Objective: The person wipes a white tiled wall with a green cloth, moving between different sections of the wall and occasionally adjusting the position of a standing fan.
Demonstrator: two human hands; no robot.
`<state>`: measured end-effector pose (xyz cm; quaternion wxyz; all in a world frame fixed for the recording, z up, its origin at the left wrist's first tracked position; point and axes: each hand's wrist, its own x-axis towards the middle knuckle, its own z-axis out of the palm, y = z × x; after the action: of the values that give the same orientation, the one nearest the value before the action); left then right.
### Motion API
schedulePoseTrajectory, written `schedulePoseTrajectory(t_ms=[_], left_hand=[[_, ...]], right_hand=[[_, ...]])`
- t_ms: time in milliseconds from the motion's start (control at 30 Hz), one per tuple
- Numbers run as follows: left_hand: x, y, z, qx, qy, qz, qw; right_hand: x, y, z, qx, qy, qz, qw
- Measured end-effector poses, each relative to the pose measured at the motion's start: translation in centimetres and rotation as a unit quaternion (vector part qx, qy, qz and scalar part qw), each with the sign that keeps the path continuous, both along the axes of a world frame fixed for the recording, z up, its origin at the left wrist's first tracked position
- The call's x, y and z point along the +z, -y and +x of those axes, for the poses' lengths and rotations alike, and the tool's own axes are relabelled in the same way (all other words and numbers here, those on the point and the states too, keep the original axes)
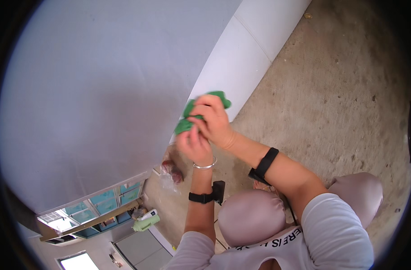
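A green cloth (222, 98), bunched up, is held between both hands beside a white skirting strip (237, 60). My right hand (212, 119) grips the cloth from above, its fingers curled and slightly blurred. Just below it, my left hand (193, 145) pinches the cloth's lower end (183, 126). The fingertips of the two hands nearly meet, and the folds under them are hidden. A silver bangle (204, 166) circles my left wrist. Black straps with small devices are on both forearms.
A grey wall (100, 101) rises on the left above the skirting. Rough concrete floor (327, 111) spreads to the right. A clear plastic bag with reddish contents (171, 172) lies by the wall's end. Green and white containers (146, 222) stand farther off, near windows (104, 202).
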<state>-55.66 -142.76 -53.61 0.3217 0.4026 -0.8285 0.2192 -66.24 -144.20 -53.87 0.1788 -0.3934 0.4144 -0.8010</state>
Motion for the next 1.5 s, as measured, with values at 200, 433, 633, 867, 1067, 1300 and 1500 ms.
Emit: schedulePoseTrajectory(t_ms=[200, 433, 633, 867, 1067, 1300, 1500], left_hand=[[-5.4, -2.3, 1.8, 0.038, -0.021, 0.301, 0.953], [1.2, -1.2, -1.2, 0.045, -0.065, -0.002, 0.997], [-2.9, -1.7, 3.2, 0.002, 0.073, 0.168, 0.983], [2.6, -2.5, 1.6, 0.127, -0.033, -0.012, 0.991], [-0.4, -2.4, 3.0, 0.09, -0.016, 0.013, 0.996], [-4.3, -3.8, 0.6, 0.145, -0.186, 0.211, 0.948], [-4.7, -3.8, 0.5, 0.148, -0.45, 0.33, 0.816]], right_hand=[[-9.1, -1.7, 1.8, 0.012, 0.032, 0.269, 0.963], [0.7, -0.5, -1.2, 0.0, -0.02, 0.035, 0.999], [-6.8, -1.8, 2.1, 0.052, -0.026, 0.236, 0.97], [1.0, -1.1, 1.6, 0.074, -0.069, -0.042, 0.994], [-2.8, -1.4, 3.3, 0.064, -0.042, -0.022, 0.997], [-10.4, -2.1, 5.3, 0.131, 0.258, 0.351, 0.89], [-10.3, -2.3, 4.6, 0.327, 0.679, 0.25, 0.608]])
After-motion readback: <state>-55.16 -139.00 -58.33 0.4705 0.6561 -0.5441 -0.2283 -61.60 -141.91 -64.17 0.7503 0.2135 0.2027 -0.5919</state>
